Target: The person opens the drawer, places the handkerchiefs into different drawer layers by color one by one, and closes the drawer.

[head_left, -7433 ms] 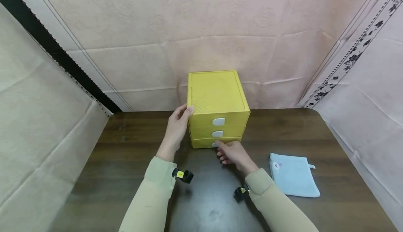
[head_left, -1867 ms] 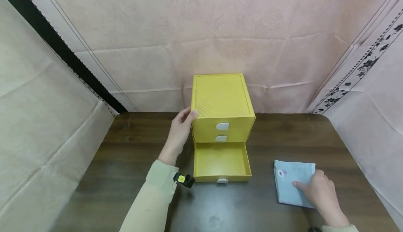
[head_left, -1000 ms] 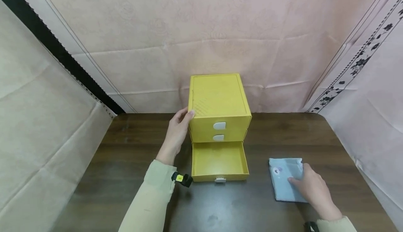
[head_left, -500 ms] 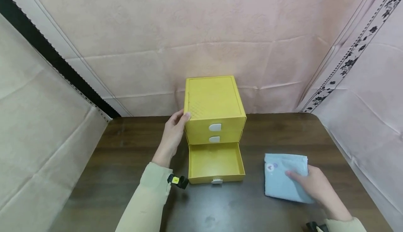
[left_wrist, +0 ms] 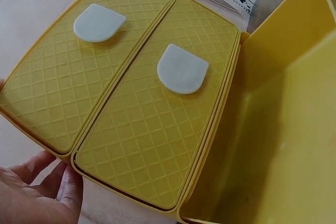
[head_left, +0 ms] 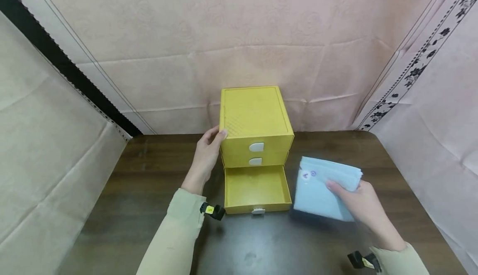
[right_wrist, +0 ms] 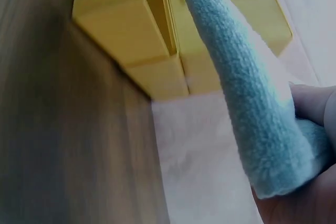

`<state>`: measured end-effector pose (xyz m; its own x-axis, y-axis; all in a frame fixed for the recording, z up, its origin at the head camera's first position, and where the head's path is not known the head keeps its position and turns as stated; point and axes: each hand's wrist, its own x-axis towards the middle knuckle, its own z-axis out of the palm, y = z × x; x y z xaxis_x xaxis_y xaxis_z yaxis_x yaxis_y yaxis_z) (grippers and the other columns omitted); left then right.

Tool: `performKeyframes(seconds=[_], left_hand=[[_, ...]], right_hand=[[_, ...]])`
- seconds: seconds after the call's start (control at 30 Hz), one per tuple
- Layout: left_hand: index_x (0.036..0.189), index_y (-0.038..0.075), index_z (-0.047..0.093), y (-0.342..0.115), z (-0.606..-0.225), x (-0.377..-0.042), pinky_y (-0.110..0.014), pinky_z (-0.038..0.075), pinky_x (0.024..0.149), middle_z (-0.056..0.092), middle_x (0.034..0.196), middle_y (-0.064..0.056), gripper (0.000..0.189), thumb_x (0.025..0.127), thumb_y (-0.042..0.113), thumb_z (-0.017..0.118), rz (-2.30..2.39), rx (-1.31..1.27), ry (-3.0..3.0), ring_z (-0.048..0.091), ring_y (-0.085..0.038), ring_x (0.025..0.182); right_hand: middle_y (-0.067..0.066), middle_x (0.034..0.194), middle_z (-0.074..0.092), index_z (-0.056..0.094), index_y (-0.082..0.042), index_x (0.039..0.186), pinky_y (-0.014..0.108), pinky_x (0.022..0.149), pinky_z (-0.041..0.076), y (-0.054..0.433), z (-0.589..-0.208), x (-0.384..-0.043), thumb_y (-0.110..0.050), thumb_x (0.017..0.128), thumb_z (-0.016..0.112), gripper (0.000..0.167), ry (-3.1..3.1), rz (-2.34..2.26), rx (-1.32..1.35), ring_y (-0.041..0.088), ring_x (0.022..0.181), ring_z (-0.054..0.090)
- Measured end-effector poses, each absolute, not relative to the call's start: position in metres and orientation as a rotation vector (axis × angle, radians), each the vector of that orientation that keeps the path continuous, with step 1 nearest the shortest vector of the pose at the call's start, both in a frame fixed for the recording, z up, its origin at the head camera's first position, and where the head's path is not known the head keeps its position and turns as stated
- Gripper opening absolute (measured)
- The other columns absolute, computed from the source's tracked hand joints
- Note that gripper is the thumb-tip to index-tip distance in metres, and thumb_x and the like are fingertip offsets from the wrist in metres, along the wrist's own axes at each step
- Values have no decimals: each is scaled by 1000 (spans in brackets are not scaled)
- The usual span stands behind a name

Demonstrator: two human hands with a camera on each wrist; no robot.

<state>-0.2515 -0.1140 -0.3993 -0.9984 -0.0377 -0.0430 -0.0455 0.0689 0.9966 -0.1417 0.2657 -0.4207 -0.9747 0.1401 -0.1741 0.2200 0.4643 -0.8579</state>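
Observation:
A yellow drawer box (head_left: 255,113) stands at the back of the table, its bottom drawer (head_left: 257,186) pulled out with nothing in it. My left hand (head_left: 204,154) grips the box at its left side, thumb at the upper front corner. In the left wrist view two drawer fronts with white tabs (left_wrist: 182,70) are closed above the pulled-out one. My right hand (head_left: 360,200) holds a folded light-blue towel (head_left: 321,192) by its right edge, thumb on top. The towel is raised over the table just right of the drawer; in the right wrist view it shows edge-on, thick and fluffy (right_wrist: 252,93).
The dark wooden table (head_left: 149,217) spreads out around the box. A pale cloth backdrop (head_left: 209,38) rises right behind it, with cloth walls at left and right. Each wrist wears a small black camera (head_left: 213,210).
The bottom drawer has been pulled out since the oldest frame. My right hand has gone to the towel, taken hold of it and lifted it leftward toward the drawer. The left hand stays on the box.

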Motion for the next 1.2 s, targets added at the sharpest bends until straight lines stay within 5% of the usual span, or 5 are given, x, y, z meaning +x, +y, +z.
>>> performKeyframes(seconds=[0.6,1.2], left_hand=[[139,27,50,-117,-403,-255,-45,35,106,52,133,2,67,84,65,61,2141,-113,2283,49,-17,121],[137,27,52,-119,-400,-254,-41,37,103,53,132,4,68,83,66,61,2120,-97,2320,51,-15,119]], right_hand=[[8,114,66,59,-16,126,44,75,55,163,-440,-188,-45,82,75,55,2277,-1829,60,27,93,67],[10,98,69,66,-5,112,37,68,55,119,-459,-206,-29,86,75,36,2303,-1792,9,22,81,66]])
